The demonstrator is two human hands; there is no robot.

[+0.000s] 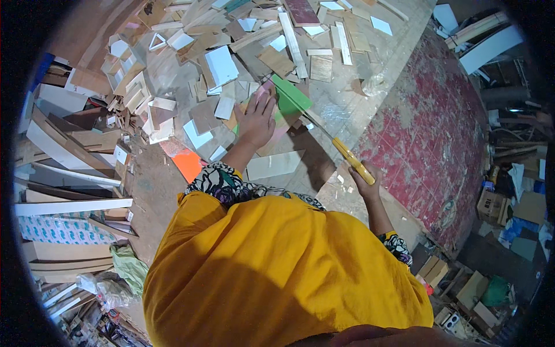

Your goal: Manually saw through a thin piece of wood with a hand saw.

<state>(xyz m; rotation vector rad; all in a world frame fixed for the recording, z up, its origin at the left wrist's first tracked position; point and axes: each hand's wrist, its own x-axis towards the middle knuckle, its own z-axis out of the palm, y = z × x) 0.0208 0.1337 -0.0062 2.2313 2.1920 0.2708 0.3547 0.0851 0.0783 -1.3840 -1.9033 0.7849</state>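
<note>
My right hand is closed around the lower end of the yellow handle of a hand saw. From the handle, the saw's thin blade slants up and left to a green and pink piece of board, running along its right side. How deep the blade sits in the board cannot be seen. Pressing flat on the board's pink part is my left hand, fingers stretched forward and a little apart. A pale flat offcut lies nearer to me, beside my left forearm.
Several wood and white board offcuts are scattered over the worktop's far side. A worn red surface lies to the right. Curved boards are stacked at left, next to a green plastic bag. Cardboard boxes stand far right.
</note>
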